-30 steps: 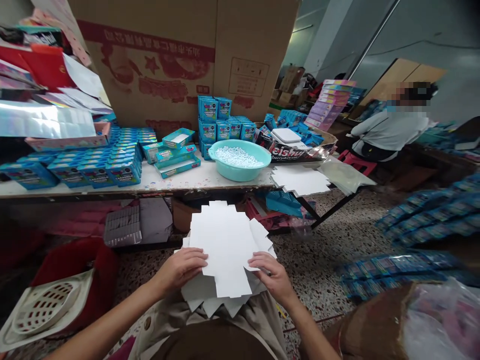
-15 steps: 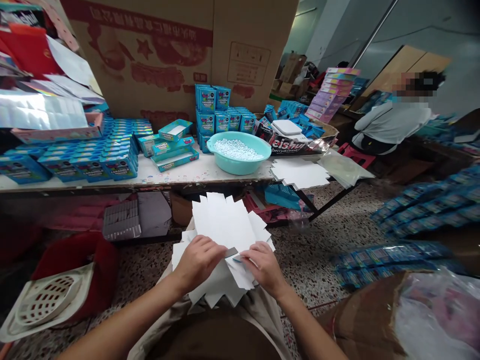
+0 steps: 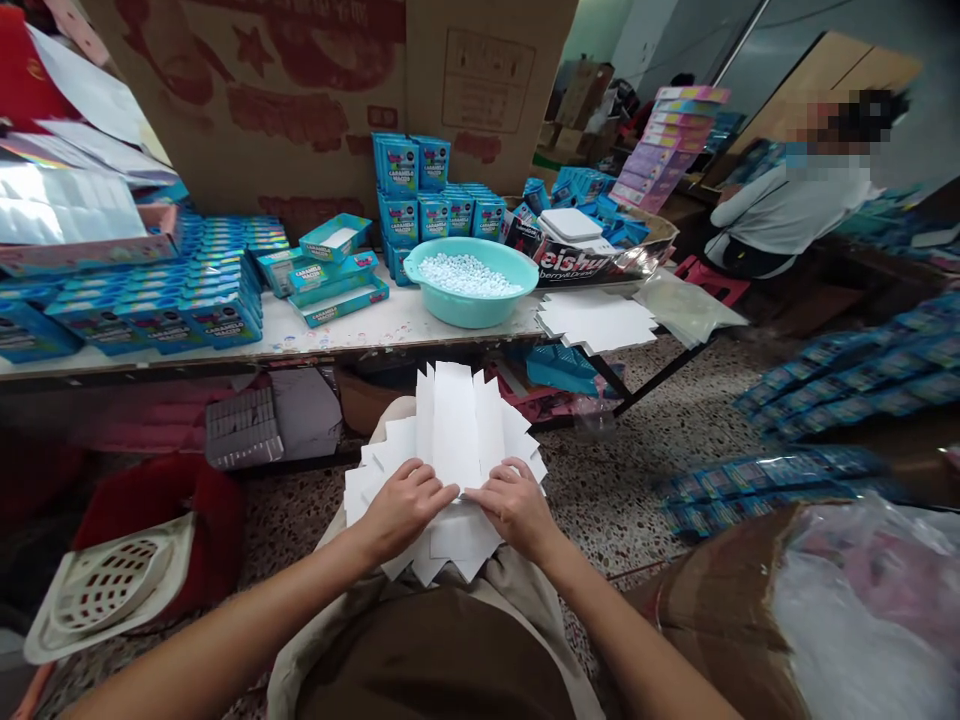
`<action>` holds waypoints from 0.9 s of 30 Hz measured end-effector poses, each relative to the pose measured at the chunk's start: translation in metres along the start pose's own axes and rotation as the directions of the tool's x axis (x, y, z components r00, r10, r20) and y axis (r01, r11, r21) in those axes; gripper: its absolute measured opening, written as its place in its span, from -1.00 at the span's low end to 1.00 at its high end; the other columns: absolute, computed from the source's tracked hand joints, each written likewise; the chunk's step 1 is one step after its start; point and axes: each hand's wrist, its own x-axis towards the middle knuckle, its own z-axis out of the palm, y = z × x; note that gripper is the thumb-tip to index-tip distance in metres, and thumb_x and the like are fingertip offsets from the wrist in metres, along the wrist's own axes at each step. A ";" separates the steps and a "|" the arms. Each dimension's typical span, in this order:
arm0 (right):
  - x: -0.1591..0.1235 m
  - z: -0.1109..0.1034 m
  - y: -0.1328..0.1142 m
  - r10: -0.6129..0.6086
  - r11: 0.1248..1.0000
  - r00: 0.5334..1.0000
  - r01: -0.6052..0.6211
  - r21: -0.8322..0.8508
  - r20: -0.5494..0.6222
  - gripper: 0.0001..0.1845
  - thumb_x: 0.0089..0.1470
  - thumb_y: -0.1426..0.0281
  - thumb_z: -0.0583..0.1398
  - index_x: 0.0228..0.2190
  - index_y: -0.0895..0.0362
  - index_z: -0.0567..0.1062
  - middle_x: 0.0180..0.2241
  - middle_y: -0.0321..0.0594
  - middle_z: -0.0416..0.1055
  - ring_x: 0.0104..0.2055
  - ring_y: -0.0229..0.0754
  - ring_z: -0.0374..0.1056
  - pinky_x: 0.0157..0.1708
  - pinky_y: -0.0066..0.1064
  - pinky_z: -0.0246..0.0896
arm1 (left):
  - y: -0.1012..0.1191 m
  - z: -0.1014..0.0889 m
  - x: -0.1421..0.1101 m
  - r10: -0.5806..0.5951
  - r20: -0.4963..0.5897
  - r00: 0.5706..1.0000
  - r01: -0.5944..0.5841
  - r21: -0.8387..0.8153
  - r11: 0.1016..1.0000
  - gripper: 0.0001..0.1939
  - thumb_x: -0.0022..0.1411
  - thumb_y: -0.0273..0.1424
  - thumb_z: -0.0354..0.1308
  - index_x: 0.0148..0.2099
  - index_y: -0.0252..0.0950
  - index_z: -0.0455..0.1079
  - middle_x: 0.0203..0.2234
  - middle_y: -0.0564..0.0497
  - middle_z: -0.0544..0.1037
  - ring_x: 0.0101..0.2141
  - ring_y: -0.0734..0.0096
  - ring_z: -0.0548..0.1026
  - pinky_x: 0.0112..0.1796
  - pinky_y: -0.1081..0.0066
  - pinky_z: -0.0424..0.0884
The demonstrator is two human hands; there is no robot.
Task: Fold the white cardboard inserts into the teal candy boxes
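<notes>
Far left, you've got a white perforated plastic tray [image 3: 112,590] lying tilted against some red fabric [image 3: 161,530], well away from your work. Up on the white table [image 3: 337,335], those blue printed cartons [image 3: 217,320] are stacked close to the edge, and one careless knock could send them over. Now the centre: your left hand [image 3: 405,510] and right hand [image 3: 514,508] lie flat, side by side, fingertips almost meeting, pressing on a white die-cut card blank [image 3: 454,425] rather than gripping it. The blanks are stacked in your lap, so nothing firm sits beneath them. Press unevenly and a crease could land off line, or the top sheet could slide and bend its flaps. Just beyond, the teal bowl [image 3: 469,285] of white beads [image 3: 465,275] sits on the table, and a sideways bump could spill them. To the right, a loose pile of white blanks [image 3: 596,320] lies near the table edge, where a sleeve could sweep it off. Further right, blue packets [image 3: 862,385] heap up, with a co-worker [image 3: 787,220] well beyond them.
</notes>
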 end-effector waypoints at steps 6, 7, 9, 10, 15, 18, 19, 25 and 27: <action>0.003 -0.002 0.011 0.099 0.994 0.995 -0.098 0.053 -0.017 -0.85 0.11 0.46 0.20 -0.37 0.01 0.58 -0.61 -0.36 0.42 -0.41 -0.24 0.22 -0.14 -0.29 -0.01 | -0.005 -0.009 0.007 0.179 0.124 0.976 -0.181 0.006 0.983 -0.85 0.29 -0.49 -0.01 -0.30 -0.27 0.36 -0.45 0.03 0.47 -0.27 0.33 0.36 -0.02 0.26 0.19; 0.004 -0.005 0.012 0.123 0.991 0.992 -0.122 0.057 -0.024 -0.86 0.11 0.45 0.20 -0.39 0.01 0.58 -0.62 -0.36 0.41 -0.41 -0.24 0.21 -0.16 -0.29 -0.01 | -0.003 -0.014 0.007 0.171 0.139 0.975 -0.169 -0.022 0.985 -0.87 0.29 -0.44 0.00 -0.27 -0.29 0.37 -0.43 0.01 0.48 -0.25 0.32 0.36 0.02 0.24 0.17; 0.005 -0.010 0.012 0.173 0.982 0.984 -0.170 0.080 -0.043 -0.86 0.11 0.42 0.21 -0.41 -0.01 0.59 -0.62 -0.36 0.40 -0.43 -0.24 0.20 -0.19 -0.30 -0.01 | 0.003 -0.023 0.005 0.117 0.171 0.978 -0.104 -0.081 0.991 -0.74 0.26 -0.23 0.06 -0.17 -0.32 0.38 -0.36 -0.05 0.49 -0.19 0.24 0.36 0.08 0.16 0.12; 0.004 -0.012 0.011 0.191 0.978 0.980 -0.186 0.092 -0.048 -0.86 0.11 0.40 0.21 -0.41 -0.01 0.59 -0.62 -0.36 0.40 -0.43 -0.25 0.20 -0.19 -0.31 -0.01 | 0.007 -0.026 0.004 0.081 0.187 0.979 -0.063 -0.102 0.993 -0.59 0.20 -0.09 0.08 -0.12 -0.34 0.37 -0.32 -0.09 0.49 -0.16 0.19 0.36 0.11 0.10 0.09; -0.005 -0.011 0.002 0.176 0.981 0.984 -0.176 0.077 0.012 -0.85 0.11 0.41 0.21 -0.43 -0.02 0.59 -0.63 -0.37 0.40 -0.42 -0.26 0.19 -0.17 -0.30 -0.04 | 0.031 -0.020 -0.005 -0.029 0.258 0.966 0.039 -0.033 0.999 -0.30 0.06 0.05 0.13 0.05 -0.42 0.31 -0.16 -0.21 0.46 -0.01 0.01 0.30 0.18 -0.02 -0.05; -0.007 -0.011 0.003 0.200 0.977 0.980 -0.201 0.066 0.009 -0.85 0.11 0.40 0.21 -0.42 -0.02 0.60 -0.63 -0.36 0.40 -0.42 -0.25 0.20 -0.18 -0.28 -0.05 | 0.038 -0.012 -0.006 -0.036 0.292 0.956 0.033 0.017 0.999 -0.38 0.12 -0.08 0.13 0.07 -0.45 0.31 -0.12 -0.23 0.45 0.02 0.03 0.30 0.19 0.01 -0.04; -0.007 -0.012 0.004 0.220 0.973 0.975 -0.219 0.077 -0.004 -0.85 0.11 0.39 0.21 -0.42 -0.02 0.60 -0.62 -0.36 0.41 -0.42 -0.24 0.21 -0.18 -0.28 -0.05 | 0.039 -0.012 -0.005 -0.039 0.291 0.956 0.035 0.017 0.999 -0.38 0.12 -0.09 0.13 0.07 -0.47 0.31 -0.12 -0.23 0.45 0.02 0.02 0.30 0.19 0.02 -0.04; -0.003 -0.017 0.010 0.269 0.958 0.963 -0.269 0.102 0.006 -0.85 0.12 0.35 0.21 -0.42 -0.03 0.60 -0.61 -0.36 0.42 -0.42 -0.24 0.21 -0.18 -0.26 -0.05 | 0.039 -0.013 -0.005 -0.061 0.198 0.978 0.075 -0.061 0.995 -0.50 0.14 -0.24 0.07 0.06 -0.44 0.34 -0.12 -0.24 0.46 -0.01 0.00 0.30 0.19 -0.03 0.00; -0.005 -0.017 0.007 0.191 0.978 0.979 -0.196 0.077 0.071 -0.87 0.09 0.42 0.22 -0.40 -0.02 0.60 -0.60 -0.35 0.42 -0.40 -0.22 0.21 -0.15 -0.24 -0.05 | 0.037 -0.012 -0.005 -0.036 0.173 0.984 0.050 -0.077 0.996 -0.65 0.18 -0.36 0.02 -0.02 -0.41 0.38 -0.19 -0.19 0.49 -0.06 0.07 0.34 0.17 0.00 0.06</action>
